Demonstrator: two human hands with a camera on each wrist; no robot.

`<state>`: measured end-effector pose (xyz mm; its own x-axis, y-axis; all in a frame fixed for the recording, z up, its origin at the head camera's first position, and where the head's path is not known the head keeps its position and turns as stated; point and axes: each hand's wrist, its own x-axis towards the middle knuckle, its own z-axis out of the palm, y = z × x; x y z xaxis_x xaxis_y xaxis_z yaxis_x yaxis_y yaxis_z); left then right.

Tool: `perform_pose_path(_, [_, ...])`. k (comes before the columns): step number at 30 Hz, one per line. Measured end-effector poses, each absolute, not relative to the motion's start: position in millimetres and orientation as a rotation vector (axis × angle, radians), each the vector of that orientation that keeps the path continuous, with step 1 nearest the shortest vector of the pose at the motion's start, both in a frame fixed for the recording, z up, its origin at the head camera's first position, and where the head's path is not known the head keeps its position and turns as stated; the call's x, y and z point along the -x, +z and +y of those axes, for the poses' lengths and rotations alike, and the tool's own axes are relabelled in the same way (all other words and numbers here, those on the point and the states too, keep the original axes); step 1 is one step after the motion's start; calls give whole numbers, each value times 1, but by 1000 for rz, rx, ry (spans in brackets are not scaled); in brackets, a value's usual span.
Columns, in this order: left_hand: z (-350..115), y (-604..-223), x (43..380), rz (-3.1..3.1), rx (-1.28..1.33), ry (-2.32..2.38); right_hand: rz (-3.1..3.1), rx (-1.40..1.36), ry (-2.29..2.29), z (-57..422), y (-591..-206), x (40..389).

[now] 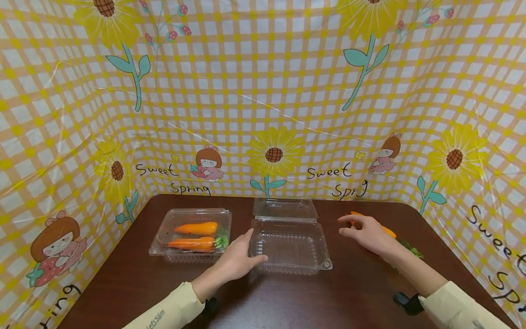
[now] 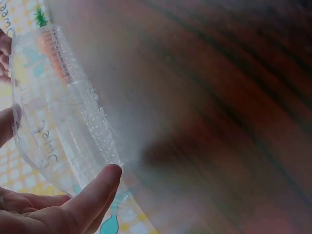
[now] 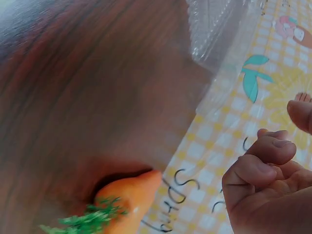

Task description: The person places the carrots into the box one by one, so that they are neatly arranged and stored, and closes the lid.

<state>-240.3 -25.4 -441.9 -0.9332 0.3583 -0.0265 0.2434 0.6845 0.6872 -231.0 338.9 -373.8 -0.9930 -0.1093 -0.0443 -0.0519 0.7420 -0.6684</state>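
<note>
An open, clear plastic clamshell box (image 1: 289,265) sits mid-table, its lid (image 1: 283,209) folded back toward the wall. At its left side is my left hand (image 1: 236,260), thumb and fingers spread. In the left wrist view the thumb lies across the box's ribbed wall (image 2: 92,122). My right hand (image 1: 367,235) is above the table on the right, fingers loosely bent and holding nothing. Partly hidden behind it are orange carrots (image 1: 388,232) with green tops (image 1: 411,249). The right wrist view shows one carrot (image 3: 131,200) lying on the table, apart from the fingers.
On the left stands a closed clear box (image 1: 160,249) with two carrots visible inside, an upper one (image 1: 197,228) and a lower one (image 1: 192,244). A checked, flower-printed cloth (image 1: 230,114) rises behind and at both sides of the dark wooden table (image 1: 271,297).
</note>
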Motion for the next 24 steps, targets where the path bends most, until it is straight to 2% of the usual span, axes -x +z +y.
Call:
perform_pose_path(17, [-25, -442, 243, 2744, -496, 1043, 2870, -233, -1011, 396, -402, 232])
perform_pose_path(24, [-25, -445, 243, 2748, -492, 1059, 2897, -256, -930, 410, -416, 235])
